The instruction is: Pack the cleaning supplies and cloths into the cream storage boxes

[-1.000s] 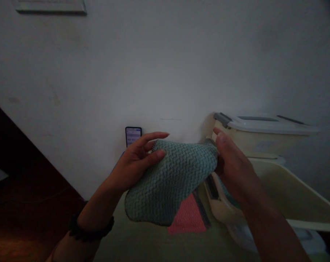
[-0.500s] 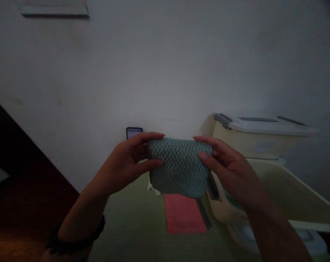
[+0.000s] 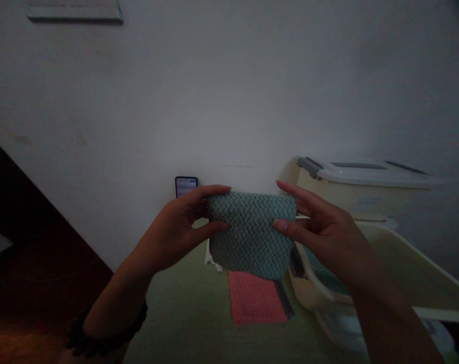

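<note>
Green cloth (image 3: 252, 235), raised over the tabletop (image 3: 187, 313) toward its far edge, hangs between the hands — left hand (image 3: 172, 232) pinching its upper left corner; right hand (image 3: 326, 230) half-spread, thumb touching its front — grip unclear.

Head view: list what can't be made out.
In the head view:
Green cloth: its back, facing away.
Pink cloth: part of far edge, behind the green cloth.
Phone: lower part, behind the left hand; text, too small.
Open bin: some of its inside, behind the right hand; right end, cut by the picture's edge.
</note>
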`<state>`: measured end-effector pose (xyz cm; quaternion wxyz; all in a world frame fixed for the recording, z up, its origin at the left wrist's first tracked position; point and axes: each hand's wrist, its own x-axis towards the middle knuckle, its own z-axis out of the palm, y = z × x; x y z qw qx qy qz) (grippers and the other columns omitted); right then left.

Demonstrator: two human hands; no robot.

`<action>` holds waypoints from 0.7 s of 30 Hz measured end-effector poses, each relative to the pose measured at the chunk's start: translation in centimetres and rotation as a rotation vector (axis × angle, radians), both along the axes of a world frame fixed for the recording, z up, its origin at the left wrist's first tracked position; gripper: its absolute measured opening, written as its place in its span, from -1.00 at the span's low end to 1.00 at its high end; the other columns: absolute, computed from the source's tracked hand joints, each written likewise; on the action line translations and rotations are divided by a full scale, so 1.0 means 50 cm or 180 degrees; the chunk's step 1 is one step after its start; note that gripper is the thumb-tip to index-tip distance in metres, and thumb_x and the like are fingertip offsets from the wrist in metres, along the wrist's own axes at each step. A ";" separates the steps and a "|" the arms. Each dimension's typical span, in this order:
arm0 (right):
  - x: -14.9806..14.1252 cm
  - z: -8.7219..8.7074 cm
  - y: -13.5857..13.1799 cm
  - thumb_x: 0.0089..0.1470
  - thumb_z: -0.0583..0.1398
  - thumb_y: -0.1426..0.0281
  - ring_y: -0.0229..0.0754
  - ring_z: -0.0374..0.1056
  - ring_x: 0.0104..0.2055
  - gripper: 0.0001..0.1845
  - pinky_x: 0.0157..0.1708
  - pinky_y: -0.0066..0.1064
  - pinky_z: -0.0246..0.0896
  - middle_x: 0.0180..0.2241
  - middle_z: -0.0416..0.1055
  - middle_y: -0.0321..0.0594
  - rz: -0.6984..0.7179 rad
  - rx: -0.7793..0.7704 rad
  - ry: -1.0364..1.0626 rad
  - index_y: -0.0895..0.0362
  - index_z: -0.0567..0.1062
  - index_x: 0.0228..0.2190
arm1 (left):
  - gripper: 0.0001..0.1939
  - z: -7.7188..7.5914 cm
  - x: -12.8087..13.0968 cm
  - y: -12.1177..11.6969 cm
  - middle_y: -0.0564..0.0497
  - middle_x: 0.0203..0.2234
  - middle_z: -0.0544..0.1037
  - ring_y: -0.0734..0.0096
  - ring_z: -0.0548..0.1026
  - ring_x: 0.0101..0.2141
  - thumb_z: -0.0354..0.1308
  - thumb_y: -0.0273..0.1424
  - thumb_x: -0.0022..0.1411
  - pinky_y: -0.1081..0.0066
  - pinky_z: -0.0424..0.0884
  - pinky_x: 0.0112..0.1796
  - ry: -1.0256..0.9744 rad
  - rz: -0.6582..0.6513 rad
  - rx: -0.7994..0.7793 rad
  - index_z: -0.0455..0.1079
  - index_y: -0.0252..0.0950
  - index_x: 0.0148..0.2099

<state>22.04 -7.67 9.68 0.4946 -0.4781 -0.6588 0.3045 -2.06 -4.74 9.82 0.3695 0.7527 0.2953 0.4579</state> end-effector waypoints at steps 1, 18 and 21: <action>0.001 0.000 -0.001 -0.10 0.31 0.22 -0.20 0.41 -0.36 -0.33 -0.41 -0.33 0.35 -0.32 0.47 -0.29 0.0039 -0.0042 -0.0043 -0.14 0.31 0.09 | -0.52 0.000 -0.001 0.000 0.05 -0.20 0.53 0.41 0.50 -0.21 0.26 -0.48 0.08 0.49 0.47 -0.23 0.0035 0.0050 0.0040 0.31 -0.14 0.07; 0.000 -0.004 0.004 -0.01 0.26 0.44 -0.20 0.35 -0.28 -0.48 -0.28 -0.32 0.24 -0.26 0.42 -0.21 -0.0325 0.0970 -0.1141 0.07 0.38 0.04 | -0.60 0.013 0.003 0.000 0.03 -0.33 0.56 0.47 0.50 -0.38 0.26 -0.44 0.06 0.50 0.42 -0.30 0.1066 0.1032 0.0738 0.41 -0.28 -0.01; -0.002 0.001 0.004 0.03 0.23 0.46 -0.24 0.31 -0.35 -0.70 -0.34 -0.37 0.20 -0.37 0.39 -0.24 -0.0364 0.1136 -0.1361 0.12 0.49 -0.14 | -0.76 0.017 -0.003 0.002 0.03 -0.34 0.51 0.49 0.46 -0.40 0.21 -0.43 0.12 0.49 0.39 -0.34 0.1135 0.0935 0.0815 0.47 -0.28 -0.12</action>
